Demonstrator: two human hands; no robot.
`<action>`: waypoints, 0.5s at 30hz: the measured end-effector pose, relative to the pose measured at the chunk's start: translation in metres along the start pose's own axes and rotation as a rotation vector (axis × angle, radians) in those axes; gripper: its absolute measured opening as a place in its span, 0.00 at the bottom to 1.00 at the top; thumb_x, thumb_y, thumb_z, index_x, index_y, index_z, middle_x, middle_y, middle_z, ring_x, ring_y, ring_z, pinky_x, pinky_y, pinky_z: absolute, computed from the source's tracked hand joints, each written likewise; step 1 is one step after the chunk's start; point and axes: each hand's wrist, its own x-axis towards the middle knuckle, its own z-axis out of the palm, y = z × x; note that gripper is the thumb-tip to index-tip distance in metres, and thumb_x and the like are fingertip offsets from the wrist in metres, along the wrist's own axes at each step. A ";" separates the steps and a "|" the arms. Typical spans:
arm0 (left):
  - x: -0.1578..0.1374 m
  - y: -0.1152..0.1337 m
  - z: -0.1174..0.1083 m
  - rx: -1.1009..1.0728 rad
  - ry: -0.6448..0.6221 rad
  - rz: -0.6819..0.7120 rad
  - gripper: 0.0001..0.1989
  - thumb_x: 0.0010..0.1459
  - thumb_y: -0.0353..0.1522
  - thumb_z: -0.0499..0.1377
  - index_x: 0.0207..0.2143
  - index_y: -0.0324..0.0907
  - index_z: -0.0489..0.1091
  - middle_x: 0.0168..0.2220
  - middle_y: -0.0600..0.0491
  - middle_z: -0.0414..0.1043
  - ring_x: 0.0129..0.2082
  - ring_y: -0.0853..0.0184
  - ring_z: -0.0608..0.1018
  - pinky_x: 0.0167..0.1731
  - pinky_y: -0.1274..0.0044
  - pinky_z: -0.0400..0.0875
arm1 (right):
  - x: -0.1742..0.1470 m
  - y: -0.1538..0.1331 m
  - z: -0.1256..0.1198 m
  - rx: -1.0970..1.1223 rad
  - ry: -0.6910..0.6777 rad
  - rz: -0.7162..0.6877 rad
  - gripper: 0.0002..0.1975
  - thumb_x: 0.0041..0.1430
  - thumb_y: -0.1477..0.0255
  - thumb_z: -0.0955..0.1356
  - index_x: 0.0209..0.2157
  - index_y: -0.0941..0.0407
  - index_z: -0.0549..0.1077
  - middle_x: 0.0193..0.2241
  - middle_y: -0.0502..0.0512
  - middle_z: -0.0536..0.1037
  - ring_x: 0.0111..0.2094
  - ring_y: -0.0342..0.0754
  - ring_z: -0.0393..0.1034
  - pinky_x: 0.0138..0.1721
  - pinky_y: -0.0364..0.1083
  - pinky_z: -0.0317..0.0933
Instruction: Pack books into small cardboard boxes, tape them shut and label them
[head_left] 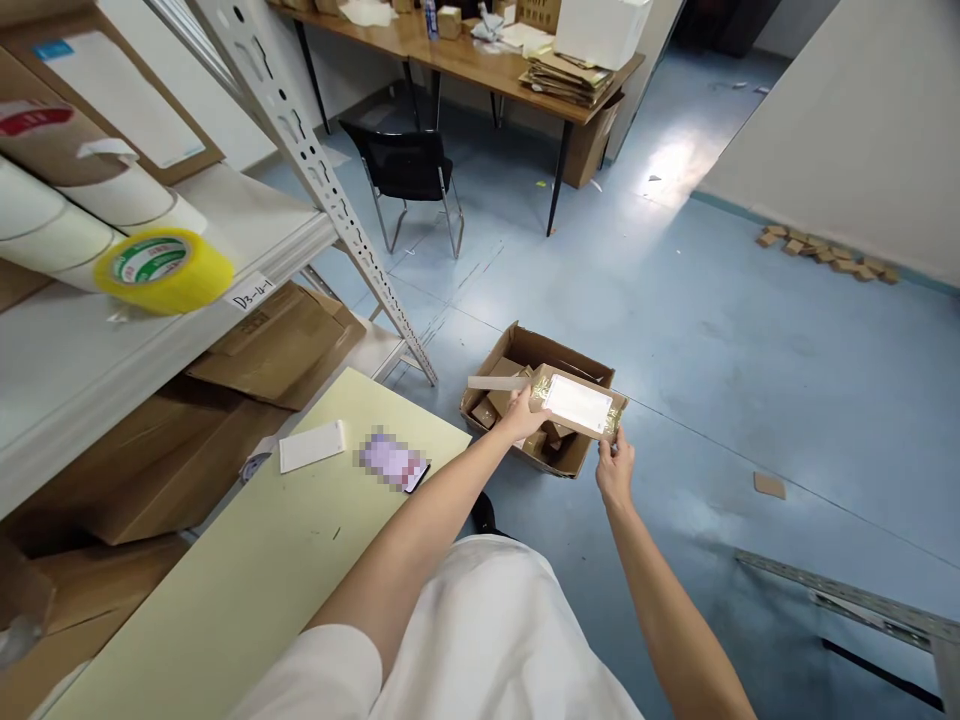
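Observation:
Both hands hold a small cardboard box [547,376] with a white label [579,402] on its upper face and clear shiny tape at its ends. My left hand [523,415] grips the left end, thumb on top. At the lower right corner, my right hand [615,468] pinches the box. A pale flat strip [495,382] juts out beside my left fingers; whether they hold it too, I cannot tell. Below the box stands an open carton [484,362] on the floor, with several small brown boxes inside, partly hidden by the held box.
On the pale yellow table [375,560] lie a white slab-like pack [312,446] and a phone [394,462]. A metal shelf [300,235] at left carries yellow tape [163,270] and label rolls. A chair [405,165], brown desk [480,60] and metal frame [847,590] stand around.

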 end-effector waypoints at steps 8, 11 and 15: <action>-0.037 -0.043 -0.018 -0.169 0.021 0.189 0.32 0.48 0.33 0.62 0.56 0.37 0.62 0.56 0.41 0.66 0.55 0.56 0.69 0.56 0.66 0.61 | -0.027 -0.025 0.047 0.179 -0.215 -0.134 0.31 0.58 0.64 0.59 0.62 0.59 0.51 0.60 0.67 0.54 0.57 0.56 0.60 0.54 0.55 0.60; -0.081 -0.077 -0.044 -0.159 0.109 0.137 0.25 0.50 0.32 0.60 0.52 0.37 0.66 0.53 0.42 0.70 0.52 0.59 0.72 0.54 0.68 0.65 | -0.046 -0.048 0.075 0.145 -0.417 -0.250 0.28 0.58 0.65 0.59 0.60 0.59 0.55 0.55 0.68 0.61 0.47 0.52 0.68 0.48 0.54 0.65; -0.158 -0.134 -0.080 -0.149 0.321 -0.088 0.20 0.52 0.33 0.59 0.49 0.39 0.68 0.49 0.44 0.73 0.49 0.61 0.75 0.50 0.71 0.69 | -0.076 -0.089 0.118 -0.028 -0.796 -0.481 0.24 0.59 0.69 0.59 0.57 0.58 0.61 0.45 0.62 0.70 0.35 0.48 0.69 0.41 0.52 0.66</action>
